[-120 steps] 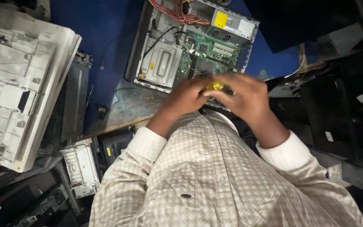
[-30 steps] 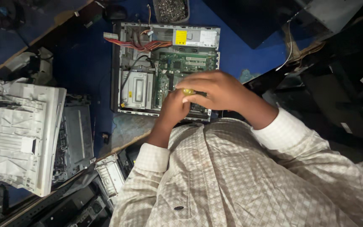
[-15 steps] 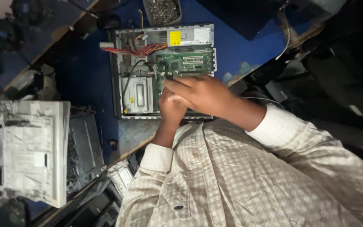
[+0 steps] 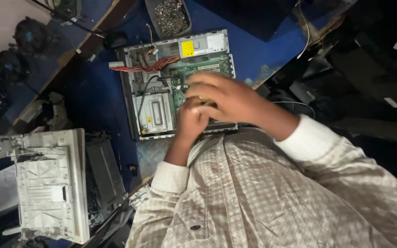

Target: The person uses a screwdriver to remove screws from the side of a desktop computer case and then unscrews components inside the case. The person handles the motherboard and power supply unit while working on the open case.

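Note:
An open desktop computer case [image 4: 128,92] lies flat on a blue table [image 4: 258,41], showing a green circuit board [image 4: 201,69], a silver drive [image 4: 155,112], a power supply [image 4: 203,46] and red wires [image 4: 150,66]. My left hand [image 4: 190,123] is curled in a fist at the case's near edge. My right hand [image 4: 228,98] lies over it, fingers stretched across the board. Only a sliver of something yellowish shows between them; the rest is hidden under the right hand.
A grey bin of small metal parts [image 4: 171,16] stands beyond the case. A white printer part [image 4: 51,183] and dark grey panels [image 4: 104,174] sit at the left. Black equipment and cables [image 4: 299,98] crowd the right side below the table edge.
The view has swung, so the case sits higher and more central. The yellow handle seen between my hands earlier is now almost covered by my right hand, whose fingers have spread over the board.

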